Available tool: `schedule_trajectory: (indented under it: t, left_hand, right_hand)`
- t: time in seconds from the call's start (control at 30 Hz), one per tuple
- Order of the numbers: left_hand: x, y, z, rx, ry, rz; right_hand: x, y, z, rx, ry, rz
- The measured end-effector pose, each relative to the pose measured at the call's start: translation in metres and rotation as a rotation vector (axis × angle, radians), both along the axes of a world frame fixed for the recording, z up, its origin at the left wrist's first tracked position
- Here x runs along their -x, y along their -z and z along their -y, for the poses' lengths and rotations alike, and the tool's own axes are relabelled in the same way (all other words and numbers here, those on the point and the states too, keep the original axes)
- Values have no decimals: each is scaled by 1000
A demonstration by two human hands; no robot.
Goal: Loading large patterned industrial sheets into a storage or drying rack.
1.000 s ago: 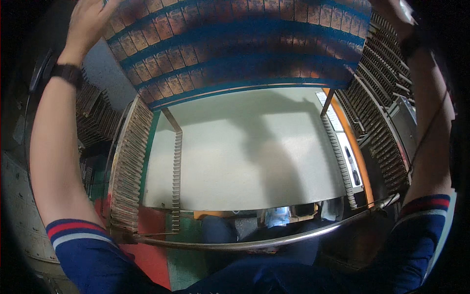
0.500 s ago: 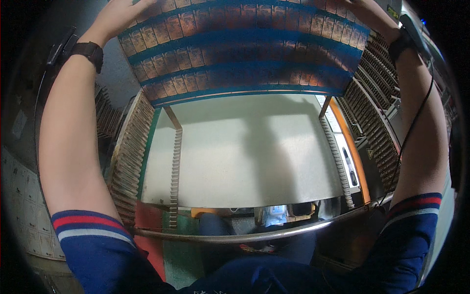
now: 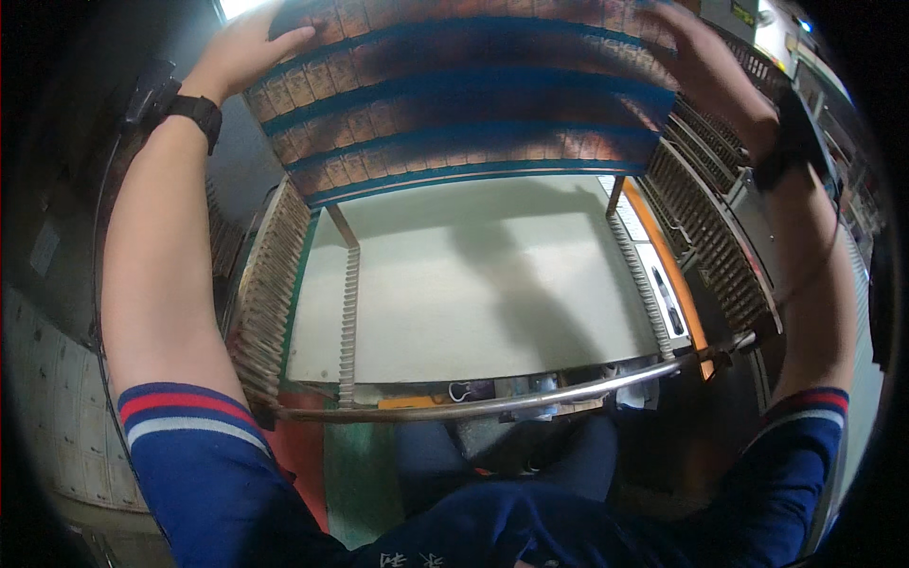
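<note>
A wide circuit board panel (image 3: 454, 104), with rows of copper-coloured units between blue strips, stands tilted in front of me at the far side. At its upper left edge is my left hand (image 3: 248, 49), thumb laid toward the panel's face and other fingers partly out of view. My right hand (image 3: 689, 45), somewhat blurred, holds the upper right edge. Below the panel lies a pale flat board (image 3: 464, 293) between two slotted metal strips (image 3: 349, 312) of a rack. Whether the panel's lower edge rests on the rack's far posts, I cannot tell.
Toothed rack sides (image 3: 270, 275) rise at the left, with more slotted racks (image 3: 724, 227) at the right. A metal bar (image 3: 511, 405) crosses the near side. A marker (image 3: 666, 301) lies beside an orange strip (image 3: 668, 265). Small items sit below the pale board.
My view has shifted slightly, so the rack and bar sit higher. Both hands are still at the panel's sides; the panel appears a little more to the left.
</note>
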State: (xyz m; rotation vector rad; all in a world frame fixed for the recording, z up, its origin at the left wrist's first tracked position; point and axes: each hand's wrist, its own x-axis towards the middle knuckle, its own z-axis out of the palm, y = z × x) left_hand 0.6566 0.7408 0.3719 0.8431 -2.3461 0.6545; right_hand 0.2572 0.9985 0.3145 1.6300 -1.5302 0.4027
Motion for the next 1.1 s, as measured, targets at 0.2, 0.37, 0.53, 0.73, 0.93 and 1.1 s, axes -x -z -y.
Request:
schedule_trajectory:
  t: [0.2,0.37,0.53,0.73,0.93,1.1]
  left_hand:
    - [-43,13,73,387,40,-106]
    - [-59,71,83,-93,229,-696]
    - [-88,137,74,-601,140,-906]
    - [-83,172,48,-1150,96,-535]
    - [-82,180,54,-1055,4,-560]
    - [-95,189,74,-987,-30,-586]
  right_hand:
    - [-130,76,-113,-916,-62,413]
    - [-138,109,-193,-918,-231,877]
    - [-153,153,-210,-403,-120,824]
    - [-132,160,-217,-345,-109,701]
    - [-124,168,-215,-397,-186,650]
    - [-122,171,-208,-415,-241,630]
